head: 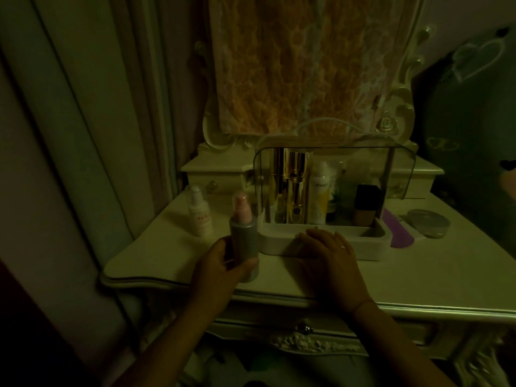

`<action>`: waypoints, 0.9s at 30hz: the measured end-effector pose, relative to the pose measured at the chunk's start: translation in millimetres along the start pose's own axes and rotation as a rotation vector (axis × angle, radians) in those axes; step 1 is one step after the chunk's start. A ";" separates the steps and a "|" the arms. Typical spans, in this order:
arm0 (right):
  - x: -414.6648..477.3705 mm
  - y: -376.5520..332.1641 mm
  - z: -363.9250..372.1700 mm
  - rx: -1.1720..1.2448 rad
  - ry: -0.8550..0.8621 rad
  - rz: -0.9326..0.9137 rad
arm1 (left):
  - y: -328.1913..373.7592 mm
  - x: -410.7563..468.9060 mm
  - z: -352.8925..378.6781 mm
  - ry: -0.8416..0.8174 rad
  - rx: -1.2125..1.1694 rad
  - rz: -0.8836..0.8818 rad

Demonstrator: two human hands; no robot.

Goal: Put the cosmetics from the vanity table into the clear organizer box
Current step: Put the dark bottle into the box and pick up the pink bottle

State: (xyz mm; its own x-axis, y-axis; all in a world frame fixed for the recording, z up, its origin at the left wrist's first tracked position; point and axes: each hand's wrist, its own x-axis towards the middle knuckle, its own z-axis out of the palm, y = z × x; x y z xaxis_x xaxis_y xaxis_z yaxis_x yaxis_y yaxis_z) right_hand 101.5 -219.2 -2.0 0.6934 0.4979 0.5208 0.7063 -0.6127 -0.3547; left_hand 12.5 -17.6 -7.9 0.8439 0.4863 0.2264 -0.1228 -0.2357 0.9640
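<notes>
Left hand (220, 263) grips grey bottle (244, 244); right hand (326, 251) flat on organizer box (374, 241)

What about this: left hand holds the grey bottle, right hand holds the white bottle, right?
Not quite. The left hand holds the grey bottle, but the right hand rests flat on the box, as the head view shows.

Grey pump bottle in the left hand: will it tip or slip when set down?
Likely tippy: the grey pump bottle is tall and narrow. Probably rigid, since the left hand wraps it without denting it. Its smooth side may slip.
</notes>
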 end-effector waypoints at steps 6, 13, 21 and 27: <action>-14.0 31.8 -32.3 -0.035 0.040 0.117 | 22.6 -4.3 35.5 -0.094 0.002 0.028; -31.4 64.6 -50.7 -0.079 0.117 0.139 | 60.2 16.1 100.5 -0.111 -0.015 0.108; -33.8 69.4 -46.3 -0.061 0.153 0.130 | 70.2 43.6 179.6 0.042 0.102 0.116; -32.1 71.2 -46.9 -0.065 0.169 0.097 | 65.2 52.6 211.1 0.140 0.167 0.061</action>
State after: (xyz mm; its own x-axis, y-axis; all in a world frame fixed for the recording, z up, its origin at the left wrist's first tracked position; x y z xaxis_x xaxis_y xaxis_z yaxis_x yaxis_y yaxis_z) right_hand 122.8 -307.6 -7.5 0.7199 0.3280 0.6117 0.6230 -0.6938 -0.3611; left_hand 159.2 -185.0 37.5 0.7557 0.5758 0.3120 -0.0734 -0.3989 0.9141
